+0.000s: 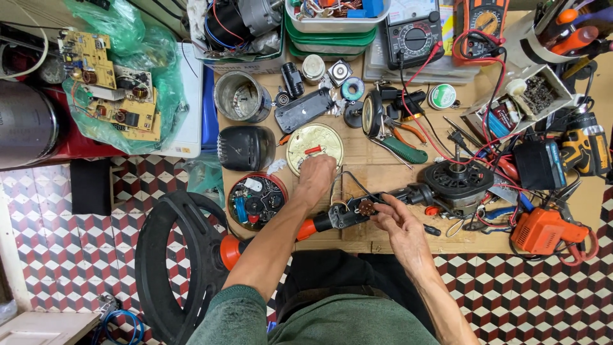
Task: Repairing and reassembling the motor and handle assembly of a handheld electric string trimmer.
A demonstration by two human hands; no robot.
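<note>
your left hand [317, 174] is curled over the near edge of the pale round plate [313, 147], fingers tucked under so you can't tell if it's gripping anything or just resting there. your right hand [397, 225] has fingers bent in a loose pinch at the small brown round knob part [366, 207] sitting on the black housing [350, 215]; whether the tips actually close on it is hard to make out.

the housing lies across the middle of the wooden bench [383, 167], right in front of you. its far end joins the black fan motor [456, 182], though wires and tools crowd that joint. its near end goes orange, drops off the bench edge behind your left forearm and meets the black ring base [167, 268] down over the tiled floor. it's open on top, with copper-coloured bits and thin wires [348, 182] looping out, too small to read clearly.

just left of your left hand there's an open red-rimmed round case [257, 200] and a black dome cover [246, 147]. an orange tool [544, 231] sits well off to the right.
</note>
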